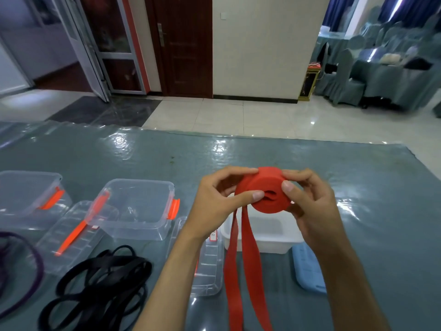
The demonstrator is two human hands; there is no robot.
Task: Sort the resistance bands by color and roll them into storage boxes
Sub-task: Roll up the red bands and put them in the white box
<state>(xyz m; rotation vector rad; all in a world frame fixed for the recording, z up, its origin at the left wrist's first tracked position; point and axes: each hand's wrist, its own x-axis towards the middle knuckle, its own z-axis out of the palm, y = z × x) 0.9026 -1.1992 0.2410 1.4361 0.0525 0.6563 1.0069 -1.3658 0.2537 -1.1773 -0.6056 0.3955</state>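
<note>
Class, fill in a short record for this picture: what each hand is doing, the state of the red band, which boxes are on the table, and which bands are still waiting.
left hand: grips the red band roll
right hand: pinches the roll's other side
red band: partly rolled, two tails hanging down
boxes: two clear boxes with orange clips, open; white box under the roll
lids: clear lids, blue lid on the table
waiting: black bands, purple band
</note>
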